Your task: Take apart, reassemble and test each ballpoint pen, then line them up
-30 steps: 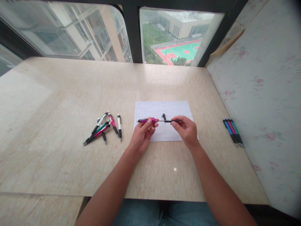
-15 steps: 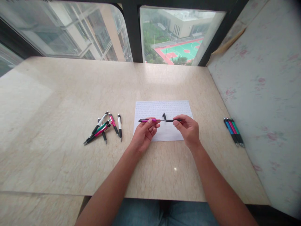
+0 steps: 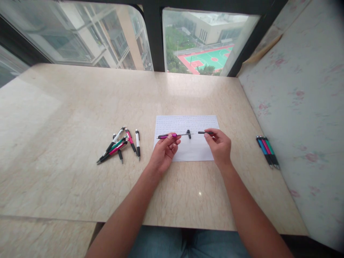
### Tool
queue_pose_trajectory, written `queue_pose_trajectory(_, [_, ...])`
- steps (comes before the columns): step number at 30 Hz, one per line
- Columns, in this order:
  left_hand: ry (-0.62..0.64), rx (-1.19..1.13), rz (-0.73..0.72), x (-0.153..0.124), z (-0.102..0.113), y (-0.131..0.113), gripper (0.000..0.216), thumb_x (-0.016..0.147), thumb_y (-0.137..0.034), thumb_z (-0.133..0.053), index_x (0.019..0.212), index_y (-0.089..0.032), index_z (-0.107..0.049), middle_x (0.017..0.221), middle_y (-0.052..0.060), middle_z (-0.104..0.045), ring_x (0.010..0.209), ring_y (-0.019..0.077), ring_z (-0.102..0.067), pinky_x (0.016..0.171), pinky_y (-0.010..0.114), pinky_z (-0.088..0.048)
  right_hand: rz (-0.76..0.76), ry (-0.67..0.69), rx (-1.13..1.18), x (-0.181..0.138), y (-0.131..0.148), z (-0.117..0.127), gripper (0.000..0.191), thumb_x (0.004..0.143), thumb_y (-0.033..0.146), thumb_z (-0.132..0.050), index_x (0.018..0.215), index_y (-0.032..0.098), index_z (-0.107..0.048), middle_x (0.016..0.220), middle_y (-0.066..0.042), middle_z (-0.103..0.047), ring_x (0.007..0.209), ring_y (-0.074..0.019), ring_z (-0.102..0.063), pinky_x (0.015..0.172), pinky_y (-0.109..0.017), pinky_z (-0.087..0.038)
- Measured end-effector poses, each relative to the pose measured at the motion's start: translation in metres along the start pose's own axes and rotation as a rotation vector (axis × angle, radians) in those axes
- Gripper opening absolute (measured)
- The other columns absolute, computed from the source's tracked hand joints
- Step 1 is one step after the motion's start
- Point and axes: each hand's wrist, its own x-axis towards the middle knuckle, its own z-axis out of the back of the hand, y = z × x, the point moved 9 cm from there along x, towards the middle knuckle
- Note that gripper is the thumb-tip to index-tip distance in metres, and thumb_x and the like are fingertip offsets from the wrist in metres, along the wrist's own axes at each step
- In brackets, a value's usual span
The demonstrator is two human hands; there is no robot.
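Plainly separate: pink barrel (image 3: 172,135), black tip (image 3: 202,132).

A beige marble counter (image 3: 80,107) runs beneath two daylit windows (image 3: 80,32) split by a dark frame (image 3: 154,36), with pale flowered wallpaper (image 3: 303,89) at right.

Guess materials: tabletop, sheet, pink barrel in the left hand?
Tabletop: polished stone, probably marble; beige veining, glossy glare spot. Sheet: matte white paper, thin and flat, faint writing lines. Barrel in left hand: likely plastic, uniform bright pink; finish too small to judge.
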Motion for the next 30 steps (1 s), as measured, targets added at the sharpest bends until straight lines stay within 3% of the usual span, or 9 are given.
queue_pose_trajectory(4, [0.0, 0.028, -0.017, 0.0, 0.0, -0.001, 0.015, 0.081, -0.022, -0.074, 0.091, -0.012, -0.07, 0.091, 0.01, -0.074, 0.074, 0.0092, -0.07, 0.06, 0.011, -0.054, 0.141, 0.192, -0.251, -0.004, 0.007, -0.023, 0.024, 0.093, 0.031, -0.055, 0.107, 0.022, -0.071, 0.101, -0.008, -0.071, 0.086, -0.0192, -0.066, 0.066, -0.031, -0.054])
queue_pose_trajectory(7, [0.007, 0.032, -0.029, -0.001, -0.002, -0.001, 0.014, 0.082, -0.021, -0.073, 0.092, -0.011, -0.07, 0.091, 0.01, -0.074, 0.074, 0.0096, -0.07, 0.06, 0.011, -0.054, 0.242, 0.294, -0.377, -0.01, 0.006, -0.037, 0.029, 0.096, 0.029, -0.047, 0.113, 0.022, -0.07, 0.104, -0.01, -0.071, 0.096, -0.0225, -0.065, 0.082, -0.038, -0.054])
queue_pose_trajectory(10, [0.008, 0.039, -0.033, -0.002, -0.003, -0.001, 0.013, 0.082, -0.021, -0.073, 0.091, -0.012, -0.07, 0.091, 0.01, -0.075, 0.075, 0.0098, -0.07, 0.061, 0.011, -0.054, 0.304, 0.318, -0.5, -0.013, 0.003, -0.041, 0.029, 0.095, 0.026, -0.048, 0.115, 0.022, -0.07, 0.104, -0.01, -0.072, 0.099, -0.0252, -0.064, 0.09, -0.042, -0.051])
queue_pose_trajectory(15, [0.027, 0.073, -0.029, -0.003, -0.006, 0.001, 0.017, 0.08, -0.022, -0.076, 0.091, -0.011, -0.07, 0.089, 0.01, -0.075, 0.074, 0.0097, -0.07, 0.062, 0.012, -0.054, 0.324, 0.283, -0.58, -0.012, 0.001, -0.041, 0.028, 0.093, 0.026, -0.054, 0.114, 0.02, -0.07, 0.103, -0.011, -0.071, 0.092, -0.0249, -0.063, 0.086, -0.041, -0.051])
queue_pose_trajectory(20, [0.048, 0.124, -0.037, -0.003, -0.008, 0.002, 0.022, 0.077, -0.024, -0.079, 0.093, -0.012, -0.07, 0.089, 0.009, -0.074, 0.074, 0.0103, -0.07, 0.063, 0.013, -0.053, 0.246, 0.241, -0.471, -0.007, 0.003, -0.037, 0.024, 0.091, 0.027, -0.055, 0.11, 0.021, -0.07, 0.1, -0.008, -0.07, 0.078, -0.0192, -0.062, 0.069, -0.033, -0.051])
queue_pose_trajectory(25, [0.037, 0.148, -0.046, -0.003, -0.006, 0.001, 0.023, 0.077, -0.026, -0.079, 0.094, -0.013, -0.07, 0.089, 0.008, -0.074, 0.075, 0.0102, -0.07, 0.063, 0.014, -0.053, 0.065, 0.143, -0.102, -0.005, 0.004, -0.02, 0.03, 0.098, 0.039, -0.046, 0.103, 0.02, -0.069, 0.092, -0.007, -0.071, 0.075, -0.017, -0.063, 0.06, -0.029, -0.049])
queue_pose_trajectory(30, [0.03, 0.19, -0.062, -0.003, -0.006, 0.0, 0.026, 0.076, -0.028, -0.08, 0.094, -0.014, -0.069, 0.09, 0.008, -0.075, 0.076, 0.0112, -0.071, 0.063, 0.015, -0.053, -0.015, 0.289, 0.042, -0.012, 0.005, -0.034, 0.032, 0.095, 0.045, -0.051, 0.093, 0.02, -0.07, 0.081, -0.005, -0.071, 0.069, -0.0157, -0.063, 0.061, -0.029, -0.05])
